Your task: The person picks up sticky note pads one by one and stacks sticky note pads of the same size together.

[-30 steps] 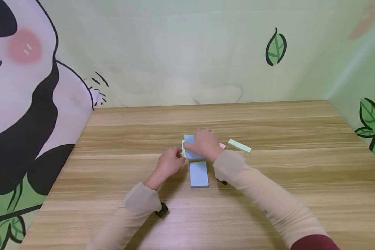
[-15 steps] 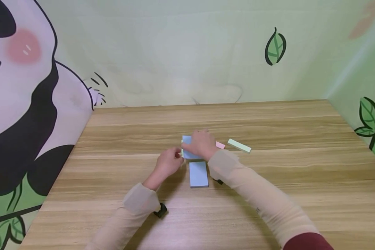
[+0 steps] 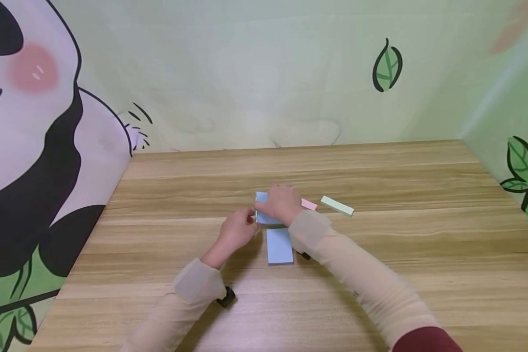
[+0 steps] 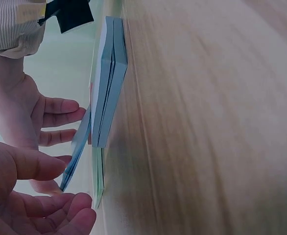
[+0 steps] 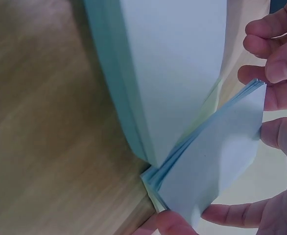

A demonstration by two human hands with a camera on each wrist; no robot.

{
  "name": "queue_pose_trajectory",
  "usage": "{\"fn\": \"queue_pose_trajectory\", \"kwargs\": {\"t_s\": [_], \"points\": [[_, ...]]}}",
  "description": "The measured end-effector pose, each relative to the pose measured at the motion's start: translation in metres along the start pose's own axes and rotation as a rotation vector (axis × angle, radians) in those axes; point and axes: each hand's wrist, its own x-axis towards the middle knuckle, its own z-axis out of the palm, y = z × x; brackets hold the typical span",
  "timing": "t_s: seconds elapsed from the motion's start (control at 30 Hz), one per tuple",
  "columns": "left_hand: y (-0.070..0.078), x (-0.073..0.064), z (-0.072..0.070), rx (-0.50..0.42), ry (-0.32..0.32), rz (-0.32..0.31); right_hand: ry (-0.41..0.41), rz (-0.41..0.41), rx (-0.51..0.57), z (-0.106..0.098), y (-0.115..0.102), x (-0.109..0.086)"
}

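My right hand [image 3: 283, 203] holds a thin blue sticky note pad [image 5: 217, 152] by its edges, thumb at one side and fingers at the other. The pad is tilted and its sheets fan slightly along one edge. Under it shows a pale green pad [image 4: 99, 176]. My left hand [image 3: 239, 229] is at the left end of the held pad, fingers loosely bent, with fingertips right at its corner and no clear pinch. Nearer to me lies a thicker blue sticky note stack [image 3: 279, 247], which shows layers along its side in both wrist views.
A pink strip [image 3: 309, 204] sticks out to the right of my right hand. Farther right a pale green strip [image 3: 337, 206] lies at a slant on the wooden table [image 3: 400, 186]. A painted wall [image 3: 255, 73] rises behind the table.
My right hand has shifted slightly left with the held blue pad, covering more of the green pad's left edge and showing more of the pink strip. The left hand has barely moved.
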Motion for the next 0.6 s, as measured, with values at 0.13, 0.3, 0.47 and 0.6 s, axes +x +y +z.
{"fn": "queue_pose_trajectory", "kwargs": {"t_s": [0.13, 0.3, 0.47, 0.6], "points": [[-0.001, -0.0011, 0.0002, 0.011, 0.007, 0.013, -0.008, -0.004, -0.012, 0.003, -0.0017, 0.0007], [-0.0025, -0.0023, -0.0003, 0.013, 0.004, 0.011, -0.026, 0.016, -0.012, 0.0051, -0.0035, 0.0018], [-0.0041, -0.0018, -0.0008, 0.018, -0.006, 0.001, -0.033, 0.03, -0.016, 0.0066, -0.0056, 0.003], [-0.0053, -0.0009, -0.0012, 0.019, -0.011, -0.001, -0.049, 0.049, -0.025, 0.0089, -0.0075, 0.0029]]}}
